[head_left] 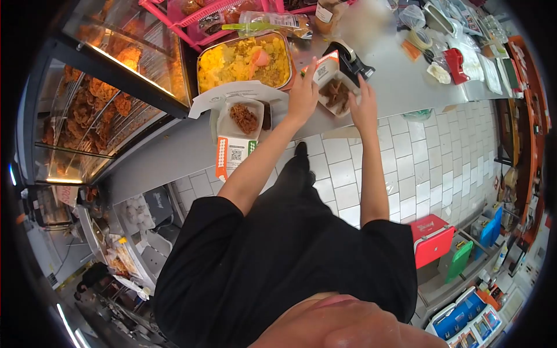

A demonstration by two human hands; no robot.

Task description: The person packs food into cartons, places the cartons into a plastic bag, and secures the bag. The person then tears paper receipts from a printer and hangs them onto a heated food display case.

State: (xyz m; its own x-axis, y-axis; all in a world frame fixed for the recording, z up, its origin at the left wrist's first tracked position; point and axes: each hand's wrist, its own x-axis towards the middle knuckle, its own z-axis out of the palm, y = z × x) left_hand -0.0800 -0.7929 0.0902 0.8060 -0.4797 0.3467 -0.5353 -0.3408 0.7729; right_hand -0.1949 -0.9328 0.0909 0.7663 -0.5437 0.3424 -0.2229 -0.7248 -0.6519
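Between my two hands a small open takeaway box [339, 112] rests on the steel counter, with brown pieces of food [335, 93] inside. My left hand [304, 95] is at the box's left side, its fingers along the raised flap with the printed code. At the opposite side my right hand [364, 109] has its fingers against the box wall. Left of them sits another open takeaway box [259, 110] holding a piece of fried chicken [243, 118]. Its printed lid [235, 152] hangs over the counter's front edge.
Behind the boxes is a metal tray of yellow food [232, 65] with a pink scoop [260, 57]. Pink baskets [174, 26] stand beyond it. A heated glass case [110, 98] of fried chicken borders the left. A black tape dispenser [351, 64] and a red object [456, 65] lie to the right.
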